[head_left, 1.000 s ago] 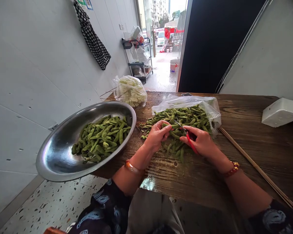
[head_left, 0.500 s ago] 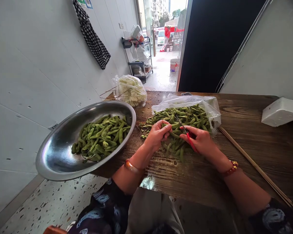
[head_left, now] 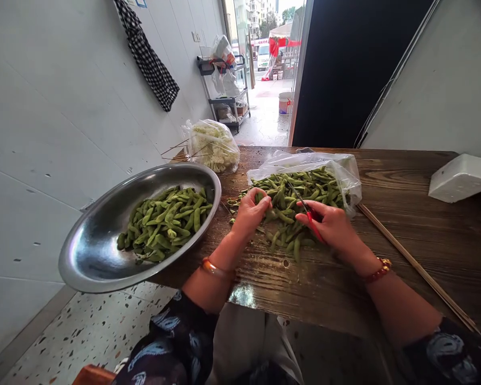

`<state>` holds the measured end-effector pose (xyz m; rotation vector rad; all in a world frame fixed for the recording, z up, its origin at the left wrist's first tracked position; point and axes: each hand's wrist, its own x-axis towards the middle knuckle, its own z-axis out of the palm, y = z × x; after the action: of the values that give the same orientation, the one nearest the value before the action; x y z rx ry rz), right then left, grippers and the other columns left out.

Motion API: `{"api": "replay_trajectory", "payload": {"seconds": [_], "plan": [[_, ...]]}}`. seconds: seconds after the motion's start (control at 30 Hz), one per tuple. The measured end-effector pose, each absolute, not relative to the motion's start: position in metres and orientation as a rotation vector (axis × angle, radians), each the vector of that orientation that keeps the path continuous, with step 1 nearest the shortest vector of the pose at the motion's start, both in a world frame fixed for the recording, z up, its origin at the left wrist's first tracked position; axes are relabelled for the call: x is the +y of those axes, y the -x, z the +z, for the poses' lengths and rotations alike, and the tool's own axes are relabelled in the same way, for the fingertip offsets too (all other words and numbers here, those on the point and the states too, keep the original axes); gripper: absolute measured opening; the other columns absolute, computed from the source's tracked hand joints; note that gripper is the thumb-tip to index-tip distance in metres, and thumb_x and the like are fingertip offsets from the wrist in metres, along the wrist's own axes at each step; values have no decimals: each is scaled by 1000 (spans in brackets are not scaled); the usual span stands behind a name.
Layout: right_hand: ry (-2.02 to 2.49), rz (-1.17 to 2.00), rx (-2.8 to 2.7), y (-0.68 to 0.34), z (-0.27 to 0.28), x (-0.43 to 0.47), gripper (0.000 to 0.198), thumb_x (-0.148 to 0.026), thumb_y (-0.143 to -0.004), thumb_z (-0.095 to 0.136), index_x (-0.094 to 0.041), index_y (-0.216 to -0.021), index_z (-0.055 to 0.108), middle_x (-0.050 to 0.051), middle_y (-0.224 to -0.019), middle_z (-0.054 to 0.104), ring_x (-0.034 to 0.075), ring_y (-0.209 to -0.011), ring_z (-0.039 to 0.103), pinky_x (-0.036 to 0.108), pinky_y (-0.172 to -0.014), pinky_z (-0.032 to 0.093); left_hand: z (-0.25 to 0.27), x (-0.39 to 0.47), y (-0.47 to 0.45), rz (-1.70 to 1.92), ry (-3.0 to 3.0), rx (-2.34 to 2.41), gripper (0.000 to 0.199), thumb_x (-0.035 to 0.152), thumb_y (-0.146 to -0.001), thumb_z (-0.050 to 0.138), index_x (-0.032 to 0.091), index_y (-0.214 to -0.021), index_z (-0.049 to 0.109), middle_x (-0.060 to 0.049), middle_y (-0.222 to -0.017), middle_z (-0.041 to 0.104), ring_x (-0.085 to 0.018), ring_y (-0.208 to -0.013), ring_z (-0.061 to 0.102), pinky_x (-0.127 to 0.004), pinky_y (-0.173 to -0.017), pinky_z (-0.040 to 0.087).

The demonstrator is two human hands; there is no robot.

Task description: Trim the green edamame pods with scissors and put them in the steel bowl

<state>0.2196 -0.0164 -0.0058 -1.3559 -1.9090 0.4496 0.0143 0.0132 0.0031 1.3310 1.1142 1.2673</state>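
My left hand [head_left: 251, 210] is closed on a green edamame pod [head_left: 260, 197], mostly hidden by the fingers. Red-handled scissors [head_left: 313, 225] are gripped in my right hand [head_left: 329, 220], their blades pointing up and left over the heap. Under and behind both hands lies a pile of edamame pods [head_left: 294, 247], spilling from a clear plastic bag [head_left: 282, 162] onto the wooden table [head_left: 328, 294]. To the left, a wide steel basin [head_left: 90, 248] holds more edamame pods [head_left: 166, 219].
A bag of pale cauliflower [head_left: 213, 144] with thin sticks beside it sits at the table's far left. Long wooden sticks [head_left: 414, 262] lie at the right, near a white box [head_left: 460, 177]. A cart [head_left: 228, 99] stands by the doorway.
My left hand has drawn slightly left, away from the scissors, with the pod now tucked in its fingers. The right hand stays almost in place. The whole view has shifted a little.
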Motion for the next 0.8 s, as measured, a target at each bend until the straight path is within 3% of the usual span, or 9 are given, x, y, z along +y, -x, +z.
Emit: {"api": "replay_trajectory", "payload": {"seconds": [0.1,0.17,0.37,0.47,0.6,0.8], "plan": [[1369,441,-1874,-221,-4,-15,52,-55,-81,61,-15,-112,69,4,-69,68,15,-58,57,26,-57,43,-1,13,-16,1160,-1755,1242,10,26,-74,65,17,-72,60,2,-62,56,-11,-60,49,-21,-59,37],[1361,437,-1874,-221,-5,-16,52,-54,-81,61,-14,-112,69,5,-72,69,16,-60,58,26,-57,44,-5,11,-18,1028,-2007,1280,3,21,-74,64,19,-75,65,0,-73,64,-15,-72,56,-25,-69,41],[1353,443,-1886,-219,-8,-17,51,-55,-82,60,-16,-114,69,4,-75,70,15,-61,59,26,-56,44,-12,7,-20,582,-2396,1304,19,19,-77,60,23,-94,67,-4,-93,68,-20,-87,61,-29,-77,43],[1362,444,-1872,-219,-7,-17,51,-55,-81,61,-16,-114,69,3,-72,69,15,-60,58,25,-57,44,-12,8,-19,578,-2420,1351,13,19,-78,60,22,-89,65,-4,-90,64,-19,-84,59,-28,-75,43],[1378,463,-1858,-219,-4,-18,51,-54,-81,61,-16,-114,69,3,-72,67,14,-60,57,25,-59,44,-8,13,-15,964,-2189,1352,5,19,-75,64,18,-81,63,-3,-85,59,-17,-84,55,-27,-77,42],[1395,466,-1865,-219,-2,-19,52,-55,-82,60,-15,-115,69,2,-68,66,14,-58,55,26,-57,43,-1,15,-12,1129,-1422,1060,22,35,-78,65,16,-81,55,3,-66,56,-6,-50,39,-20,-49,29]]}}
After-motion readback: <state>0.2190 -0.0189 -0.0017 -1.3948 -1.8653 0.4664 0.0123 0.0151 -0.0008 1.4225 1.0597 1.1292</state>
